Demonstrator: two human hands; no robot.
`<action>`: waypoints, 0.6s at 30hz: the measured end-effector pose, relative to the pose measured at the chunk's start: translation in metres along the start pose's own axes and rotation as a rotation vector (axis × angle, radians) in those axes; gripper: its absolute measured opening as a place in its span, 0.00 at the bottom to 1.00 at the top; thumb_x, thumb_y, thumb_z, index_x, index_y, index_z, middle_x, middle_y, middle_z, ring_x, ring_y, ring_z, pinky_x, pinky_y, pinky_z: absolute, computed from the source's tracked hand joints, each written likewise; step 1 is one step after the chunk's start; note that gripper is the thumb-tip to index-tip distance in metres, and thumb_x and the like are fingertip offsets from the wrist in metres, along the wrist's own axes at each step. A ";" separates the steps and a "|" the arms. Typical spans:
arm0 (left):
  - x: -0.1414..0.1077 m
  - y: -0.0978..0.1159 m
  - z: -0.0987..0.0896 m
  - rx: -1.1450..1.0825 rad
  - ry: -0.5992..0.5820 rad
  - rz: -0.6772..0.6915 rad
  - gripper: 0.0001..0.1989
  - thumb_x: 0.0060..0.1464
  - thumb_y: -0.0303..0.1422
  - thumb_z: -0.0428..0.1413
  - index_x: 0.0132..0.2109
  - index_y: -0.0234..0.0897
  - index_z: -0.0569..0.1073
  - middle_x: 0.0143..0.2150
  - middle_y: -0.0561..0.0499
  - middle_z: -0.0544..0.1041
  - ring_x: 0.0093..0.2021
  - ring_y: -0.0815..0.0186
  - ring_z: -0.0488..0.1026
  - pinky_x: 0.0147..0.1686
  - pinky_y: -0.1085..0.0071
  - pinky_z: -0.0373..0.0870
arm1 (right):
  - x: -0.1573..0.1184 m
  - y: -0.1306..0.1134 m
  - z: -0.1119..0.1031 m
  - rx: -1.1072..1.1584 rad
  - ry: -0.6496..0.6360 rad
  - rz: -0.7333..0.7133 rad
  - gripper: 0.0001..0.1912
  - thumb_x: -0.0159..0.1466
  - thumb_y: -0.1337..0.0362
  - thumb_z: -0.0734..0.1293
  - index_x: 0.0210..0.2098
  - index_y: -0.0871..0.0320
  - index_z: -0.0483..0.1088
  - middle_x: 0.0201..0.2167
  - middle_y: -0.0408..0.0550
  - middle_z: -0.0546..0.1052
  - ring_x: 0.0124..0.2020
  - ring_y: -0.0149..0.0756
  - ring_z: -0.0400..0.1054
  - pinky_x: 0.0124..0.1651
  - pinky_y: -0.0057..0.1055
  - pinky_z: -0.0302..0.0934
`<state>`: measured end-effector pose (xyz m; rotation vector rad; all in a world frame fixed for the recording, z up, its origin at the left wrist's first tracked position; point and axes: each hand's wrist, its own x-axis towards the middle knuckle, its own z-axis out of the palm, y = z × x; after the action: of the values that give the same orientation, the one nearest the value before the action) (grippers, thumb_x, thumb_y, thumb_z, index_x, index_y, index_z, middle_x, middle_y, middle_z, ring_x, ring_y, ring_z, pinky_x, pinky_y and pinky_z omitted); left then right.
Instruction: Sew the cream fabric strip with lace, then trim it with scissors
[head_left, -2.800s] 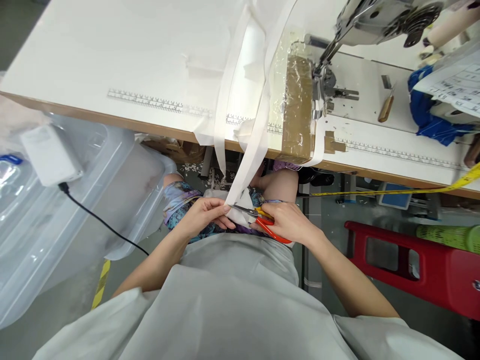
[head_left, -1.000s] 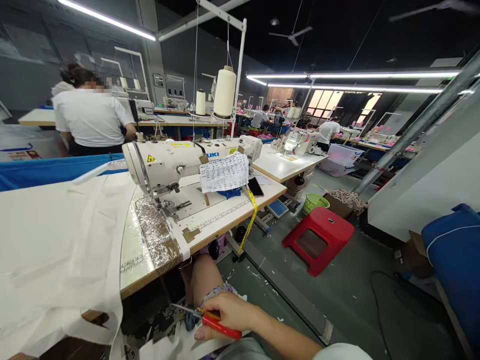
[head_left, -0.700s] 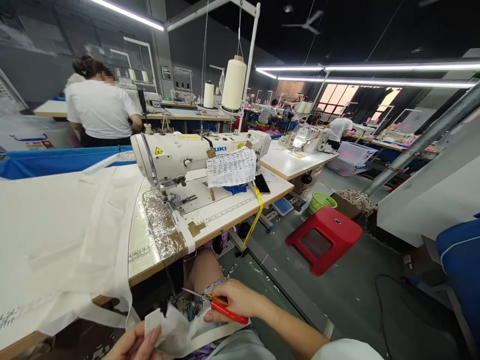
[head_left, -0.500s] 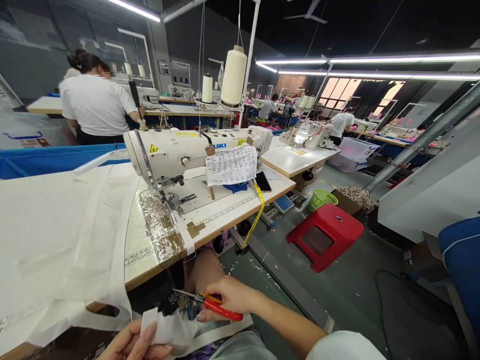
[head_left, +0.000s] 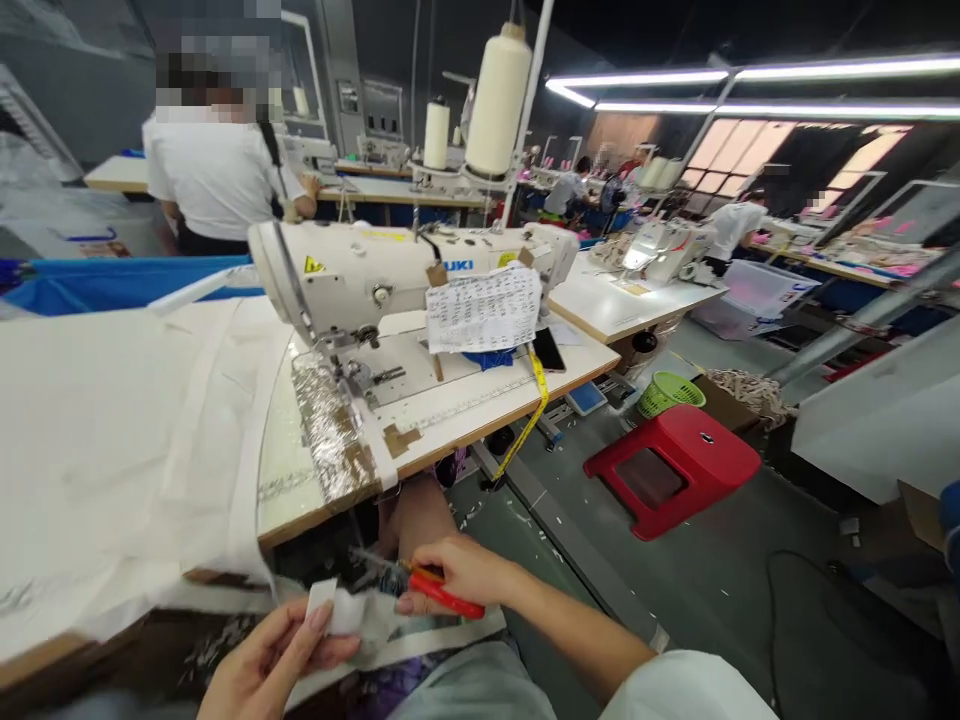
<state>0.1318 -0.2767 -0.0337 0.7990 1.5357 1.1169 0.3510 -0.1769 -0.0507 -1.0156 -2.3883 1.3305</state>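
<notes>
Edging the white desk [head_left: 465, 418]: brown wood.
Ceiling [head_left: 862, 25]: dark, hung with bright tubes [head_left: 832, 70].
Floor [head_left: 720, 590]: green-grey, littered with white scraps [head_left: 541, 538].
Left grip [head_left: 274, 645]: pinching limp white fabric [head_left: 348, 612], low before the desk.
Right grip [head_left: 461, 570]: closed around red-handled scissors [head_left: 448, 596], near fabric.
Machine [head_left: 341, 272]: glossy cream casing, blue "UKI"; handwritten sheet [head_left: 482, 315], too blurred to read.

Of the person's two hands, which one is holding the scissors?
It is the right hand, with its fingers around the red handles of the scissors. The left hand instead pinches white material.
</notes>
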 end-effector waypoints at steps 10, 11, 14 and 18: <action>0.014 -0.011 -0.007 -0.187 -0.271 -0.172 0.31 0.43 0.56 0.66 0.39 0.31 0.73 0.29 0.42 0.79 0.32 0.56 0.79 0.34 0.69 0.77 | 0.011 0.003 -0.006 0.194 -0.384 0.027 0.28 0.66 0.38 0.58 0.25 0.56 0.54 0.22 0.38 0.54 0.23 0.29 0.48 0.24 0.27 0.42; 0.014 -0.015 -0.009 -0.209 -0.276 -0.183 0.31 0.43 0.56 0.66 0.39 0.31 0.73 0.29 0.42 0.79 0.32 0.56 0.80 0.35 0.68 0.77 | 0.013 0.002 -0.005 0.187 -0.423 0.025 0.29 0.65 0.38 0.59 0.25 0.56 0.54 0.21 0.38 0.54 0.23 0.29 0.47 0.24 0.27 0.41; 0.011 -0.025 -0.014 -0.252 -0.269 -0.196 0.30 0.44 0.55 0.66 0.40 0.31 0.74 0.31 0.43 0.80 0.33 0.56 0.80 0.36 0.68 0.77 | 0.021 0.000 0.000 0.162 -0.528 0.016 0.30 0.63 0.35 0.60 0.24 0.56 0.54 0.21 0.38 0.53 0.22 0.29 0.46 0.23 0.27 0.41; 0.009 -0.033 -0.021 -0.276 -0.245 -0.239 0.30 0.43 0.55 0.67 0.39 0.31 0.73 0.32 0.43 0.80 0.33 0.57 0.80 0.35 0.70 0.77 | 0.032 -0.001 0.007 0.144 -0.630 0.029 0.30 0.63 0.35 0.59 0.25 0.55 0.54 0.21 0.38 0.53 0.22 0.29 0.47 0.22 0.26 0.42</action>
<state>0.1110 -0.2850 -0.0668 0.5275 1.2051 0.9866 0.3233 -0.1607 -0.0580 -0.6555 -2.6354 2.0411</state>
